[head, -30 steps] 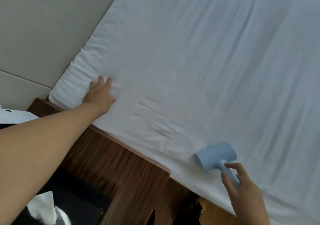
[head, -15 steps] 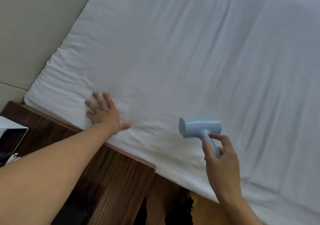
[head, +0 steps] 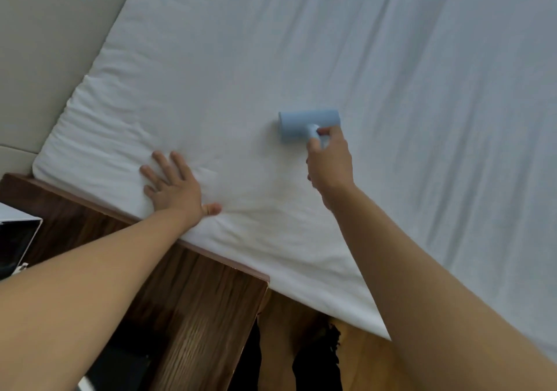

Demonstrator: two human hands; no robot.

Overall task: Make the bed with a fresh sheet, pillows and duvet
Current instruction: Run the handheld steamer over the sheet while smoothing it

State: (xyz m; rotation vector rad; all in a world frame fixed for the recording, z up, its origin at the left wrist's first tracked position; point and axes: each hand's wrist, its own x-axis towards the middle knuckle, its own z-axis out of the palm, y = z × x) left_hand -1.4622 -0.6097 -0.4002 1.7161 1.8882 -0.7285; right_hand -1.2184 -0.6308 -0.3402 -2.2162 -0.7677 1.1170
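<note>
Near the bed's head corner, the sheet (head: pixel 301 59) is pinned flat by the spread left hand (head: pixel 173 184); beside it, a roller (head: pixel 307 125) is gripped by the right hand (head: pixel 330 161). If pressed too hard, fresh creases could be dragged in.

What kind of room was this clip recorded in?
Most likely a bedroom. A mattress covered by a white sheet fills the view, a padded headboard panel stands at its end, and a dark wooden bedside unit sits alongside. The right hand holds a blue lint roller on the sheet.
</note>
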